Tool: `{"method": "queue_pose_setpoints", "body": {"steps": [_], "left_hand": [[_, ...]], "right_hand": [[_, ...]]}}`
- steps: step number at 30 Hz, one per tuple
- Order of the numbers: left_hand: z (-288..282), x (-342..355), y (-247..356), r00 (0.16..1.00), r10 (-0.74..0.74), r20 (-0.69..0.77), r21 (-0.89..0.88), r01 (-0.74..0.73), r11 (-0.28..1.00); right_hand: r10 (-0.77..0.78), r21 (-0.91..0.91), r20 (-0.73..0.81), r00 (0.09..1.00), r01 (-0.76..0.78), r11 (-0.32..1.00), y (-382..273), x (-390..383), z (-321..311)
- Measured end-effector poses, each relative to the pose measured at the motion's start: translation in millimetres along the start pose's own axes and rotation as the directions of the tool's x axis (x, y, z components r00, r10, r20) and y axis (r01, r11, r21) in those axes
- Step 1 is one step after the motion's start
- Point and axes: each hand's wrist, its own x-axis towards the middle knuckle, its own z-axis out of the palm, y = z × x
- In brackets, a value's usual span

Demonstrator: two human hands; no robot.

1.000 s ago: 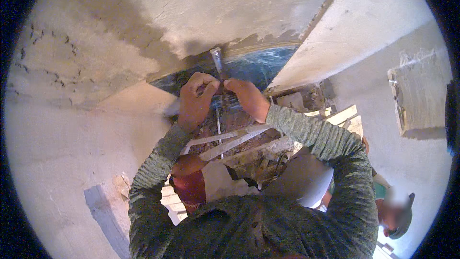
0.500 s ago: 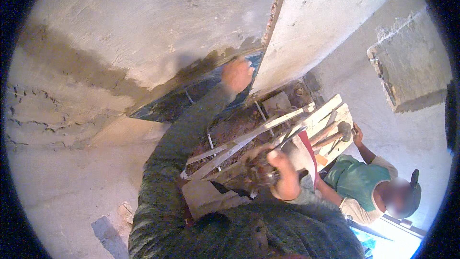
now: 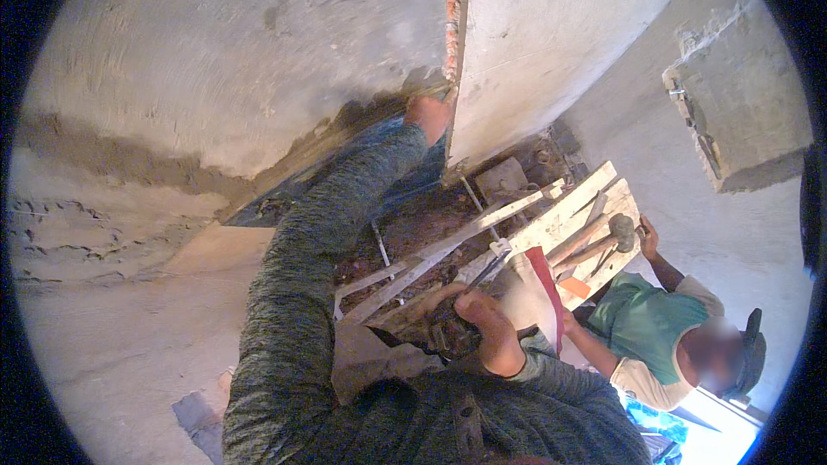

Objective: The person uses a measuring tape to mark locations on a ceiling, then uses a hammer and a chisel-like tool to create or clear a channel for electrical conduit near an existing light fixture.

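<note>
My left hand [image 3: 428, 118], at the end of a long dark grey sleeve, reaches to the corner where a dark blue sheet [image 3: 319, 176] meets the broken edge [image 3: 452, 34] of the wall. Its fingers look bent, with the tips against that edge; anything between them is hidden. Lower down, my right hand [image 3: 493, 331] curls beside a dark, bulky object [image 3: 448, 327] whose kind I cannot make out. A thin dark rod with a pale end [image 3: 500, 248] slants up from near those fingers. Whether the hand holds it is unclear.
To the right, a person [image 3: 646, 319] in a green vest and dark cap touches a wooden board [image 3: 624, 198] bearing a mallet [image 3: 620, 228] and other tools. A red strip [image 3: 544, 274] stands beside it. Wooden slats [image 3: 413, 275] cross below my left arm.
My left hand has come to rest against the wall edge at the corner. My right hand has shifted slightly left and down beside the dark object. The view has turned a little.
</note>
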Motion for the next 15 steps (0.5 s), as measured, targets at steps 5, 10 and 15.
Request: {"method": "queue_pose_setpoints", "body": {"steps": [5,10,15], "left_hand": [[-14.7,8.4,4.9,0.934,-0.130,0.334,0.144,0.086,0.986],[-39.9,15.2,24.2,0.898,-0.297,0.326,-0.110,0.348,0.931],[-22.8,4.5,0.5,0.994,-0.010,0.108,0.112,-0.002,0.994]], "right_hand": [[0.090,0.044,0.014,0.996,-0.090,0.995,-4.3,1.5,-1.6],[0.069,0.052,-0.021,0.997,-0.068,0.996,-19.9,0.0,0.8],[0.133,0.096,0.057,0.990,-0.138,0.986,-16.1,-1.6,-1.7]]}}
